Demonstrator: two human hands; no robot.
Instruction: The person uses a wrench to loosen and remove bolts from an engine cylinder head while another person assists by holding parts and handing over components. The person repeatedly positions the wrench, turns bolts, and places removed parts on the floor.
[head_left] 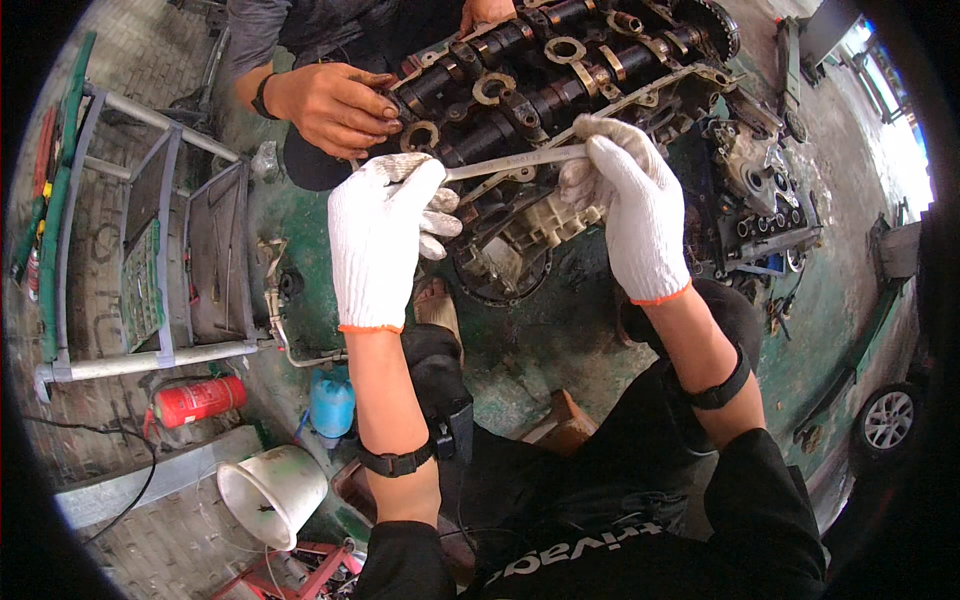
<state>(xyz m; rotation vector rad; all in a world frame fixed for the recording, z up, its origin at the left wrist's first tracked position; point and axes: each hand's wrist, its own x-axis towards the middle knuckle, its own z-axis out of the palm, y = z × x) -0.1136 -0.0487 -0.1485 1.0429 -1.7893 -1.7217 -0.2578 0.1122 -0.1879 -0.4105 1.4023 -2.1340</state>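
A long silver wrench (515, 161) spans the gap between my two hands, nearly level and raised slightly at its right end. My left hand (385, 225), in a white knit glove with an orange cuff, closes on its left end and hides that end. My right hand (635, 205), gloved the same way, pinches the other end between thumb and fingers. Just beyond the wrench lies an oily engine with two dark camshafts (560, 100) under bearing caps. A pale, ribbed metal casting (550, 238) shows below the wrench.
Across the engine, a co-worker's bare hand (335, 112) touches its left end. Engine parts (765, 195) lie at the right. To the left stand a metal rack (150, 365), a red fire extinguisher (200, 402), a blue jug (331, 402) and a tipped white bucket (285, 490).
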